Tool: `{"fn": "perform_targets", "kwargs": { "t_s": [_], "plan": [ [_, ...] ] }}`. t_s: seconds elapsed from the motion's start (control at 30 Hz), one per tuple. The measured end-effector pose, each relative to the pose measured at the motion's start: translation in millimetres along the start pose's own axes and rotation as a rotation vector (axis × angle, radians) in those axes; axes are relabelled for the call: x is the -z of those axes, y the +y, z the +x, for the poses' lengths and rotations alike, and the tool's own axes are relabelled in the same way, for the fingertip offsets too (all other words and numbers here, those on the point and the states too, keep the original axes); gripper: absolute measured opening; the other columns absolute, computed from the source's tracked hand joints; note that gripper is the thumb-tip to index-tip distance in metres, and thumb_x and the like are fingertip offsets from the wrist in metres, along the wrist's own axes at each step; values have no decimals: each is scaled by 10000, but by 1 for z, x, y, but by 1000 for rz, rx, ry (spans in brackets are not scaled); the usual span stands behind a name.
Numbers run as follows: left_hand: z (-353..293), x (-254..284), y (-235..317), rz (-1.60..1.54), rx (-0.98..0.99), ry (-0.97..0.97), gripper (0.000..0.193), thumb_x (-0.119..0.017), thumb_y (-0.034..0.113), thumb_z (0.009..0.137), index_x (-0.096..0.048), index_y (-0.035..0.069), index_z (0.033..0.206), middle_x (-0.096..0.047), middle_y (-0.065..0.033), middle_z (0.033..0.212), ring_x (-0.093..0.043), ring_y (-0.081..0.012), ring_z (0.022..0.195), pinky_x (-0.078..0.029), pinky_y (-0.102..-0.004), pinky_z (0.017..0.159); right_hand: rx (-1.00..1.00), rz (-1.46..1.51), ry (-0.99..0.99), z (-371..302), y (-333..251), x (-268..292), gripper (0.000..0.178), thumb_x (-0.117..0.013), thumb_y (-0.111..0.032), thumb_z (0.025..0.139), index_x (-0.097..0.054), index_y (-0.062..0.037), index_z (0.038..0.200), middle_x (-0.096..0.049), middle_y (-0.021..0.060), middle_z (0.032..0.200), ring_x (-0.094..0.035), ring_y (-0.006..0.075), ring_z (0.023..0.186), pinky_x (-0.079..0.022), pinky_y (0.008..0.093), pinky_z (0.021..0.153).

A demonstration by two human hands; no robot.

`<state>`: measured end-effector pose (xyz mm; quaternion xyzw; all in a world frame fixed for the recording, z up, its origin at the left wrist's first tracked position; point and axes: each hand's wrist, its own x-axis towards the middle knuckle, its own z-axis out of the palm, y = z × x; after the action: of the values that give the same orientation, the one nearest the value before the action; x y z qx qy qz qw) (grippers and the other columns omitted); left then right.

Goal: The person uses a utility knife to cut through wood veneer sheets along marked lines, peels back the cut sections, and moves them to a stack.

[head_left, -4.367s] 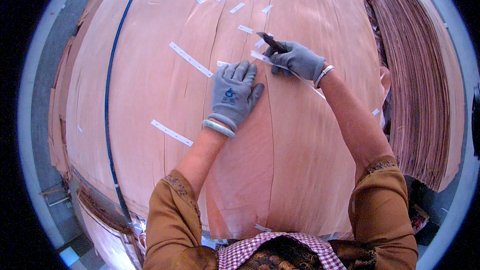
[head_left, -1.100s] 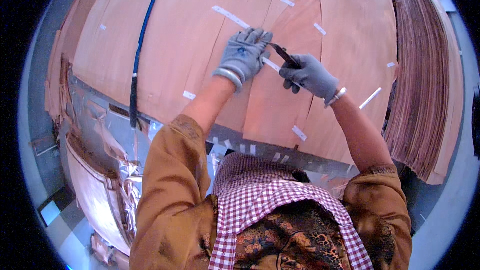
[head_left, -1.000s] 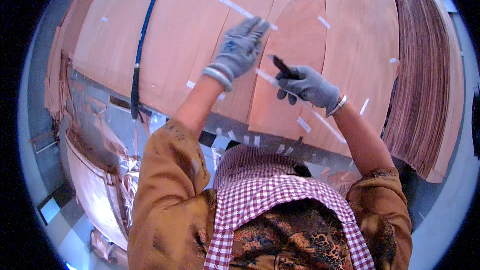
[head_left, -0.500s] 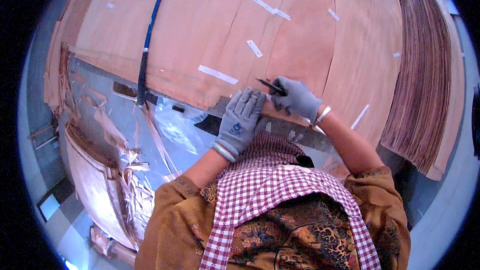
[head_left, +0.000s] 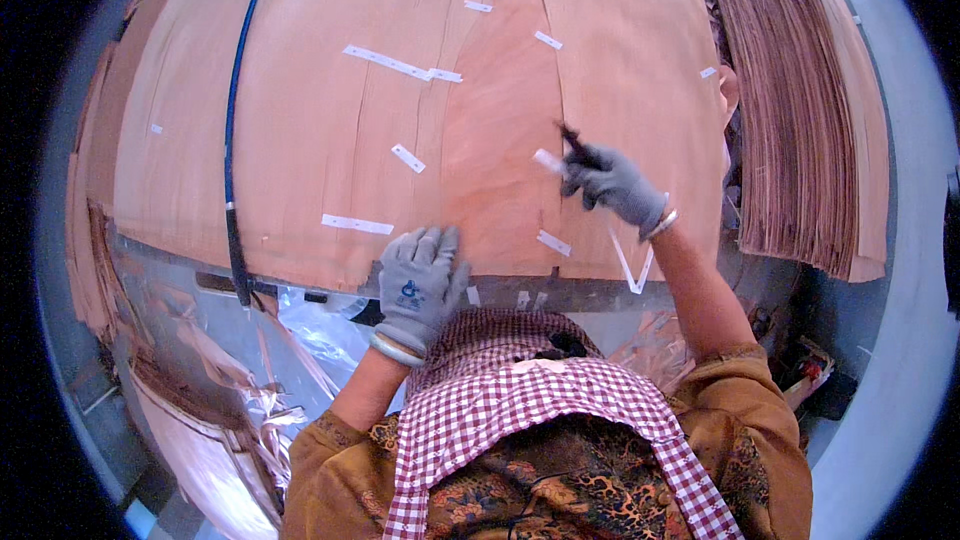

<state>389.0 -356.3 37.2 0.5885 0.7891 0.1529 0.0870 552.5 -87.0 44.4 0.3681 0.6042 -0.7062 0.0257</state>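
Leftmost, ragged wood edges are seen beside a broad wood sheet, which is spread before the person. It is crossed by a blue bar, dark at the near end. Clear plastic is seen below the near edge. White paper strips are stuck at slants across the surface. At the near edge the left hand, gray-gloved, is laid palm down, fingers extended and close together; nothing is seen held in it. To its right, a redder wedge is set into the sheet. Over the wedge's right border, a black cutter is gripped in the curled fingers of the gloved right hand. A loose white tape, blurred, is seen jutting from those fingers; a bent length is shown below the wrist. Far right, thin sheets are stacked in a pile.
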Motion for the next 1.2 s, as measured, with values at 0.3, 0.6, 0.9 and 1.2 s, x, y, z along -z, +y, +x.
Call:
{"fn": "perform_targets", "kwargs": {
  "t_s": [0.3, 0.6, 0.9, 1.2],
  "plan": [
    [127, -63, 46, -33, -334, 183, 550, -581, 292, 815, -478, 16, 1280, -487, -147, 1316, -431, -293, 1238, -297, -422, 1065, 92, -362, 183, 36, 16, 20, 205, -641, -166, 823, -555, -1, 911, -614, 87, 704, -574, 151, 594, -465, 310, 529],
    [138, -77, 55, 41, -296, 75, 615, -589, 422, 793, -468, 104, 1304, -466, -90, 1339, -432, -271, 1228, -288, -469, 1036, -33, -148, 190, 3, 28, 24, 165, -615, -142, 847, -539, 5, 844, -601, 90, 657, -580, 143, 547, -473, 303, 508],
    [135, -72, 56, 48, -297, 90, 617, -584, 376, 795, -439, 108, 1332, -465, -92, 1342, -433, -266, 1232, -279, -480, 1038, -66, 100, 16, -38, 17, 20, 173, -592, -94, 871, -576, 0, 1016, -624, 74, 809, -612, 131, 664, -505, 264, 583],
    [92, -25, 9, -112, -246, 94, 564, -651, 259, 787, -493, 18, 1271, -514, -170, 1278, -458, -350, 1200, -338, -440, 1026, -24, 30, 304, -128, 23, 100, 564, -576, -131, 858, -383, -67, 1384, -578, 16, 904, -574, 113, 750, -474, 243, 637]
  ]
}}
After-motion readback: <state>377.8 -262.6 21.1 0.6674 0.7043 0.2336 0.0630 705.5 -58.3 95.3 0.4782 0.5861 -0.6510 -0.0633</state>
